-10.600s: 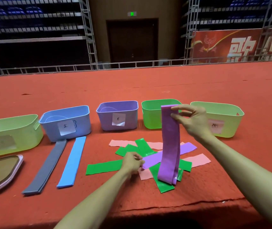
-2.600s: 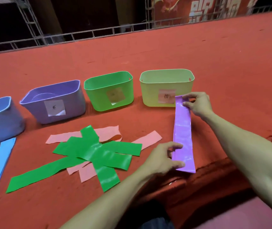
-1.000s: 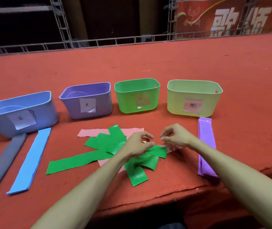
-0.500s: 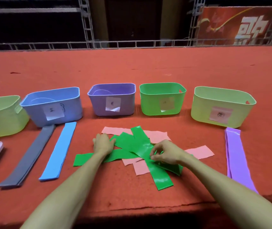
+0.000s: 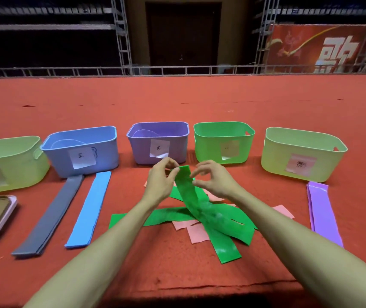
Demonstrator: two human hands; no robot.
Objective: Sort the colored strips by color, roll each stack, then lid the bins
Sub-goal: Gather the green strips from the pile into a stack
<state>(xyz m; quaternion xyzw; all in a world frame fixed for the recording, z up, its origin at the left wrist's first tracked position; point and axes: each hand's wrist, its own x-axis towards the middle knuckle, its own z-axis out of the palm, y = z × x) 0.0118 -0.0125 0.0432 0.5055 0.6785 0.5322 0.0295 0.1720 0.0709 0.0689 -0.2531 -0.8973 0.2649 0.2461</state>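
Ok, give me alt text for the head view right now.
The left hand and right hand pinch the top end of a green strip, holding it up from a mixed pile of green and pink strips. A grey stack, a blue stack and a purple stack lie sorted before five open bins.

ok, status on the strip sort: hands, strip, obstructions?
Left hand pinches top end of green plastic strip, lifted. Right hand at its edge, grip unclear. Lower end lies across loose green and pink strips.
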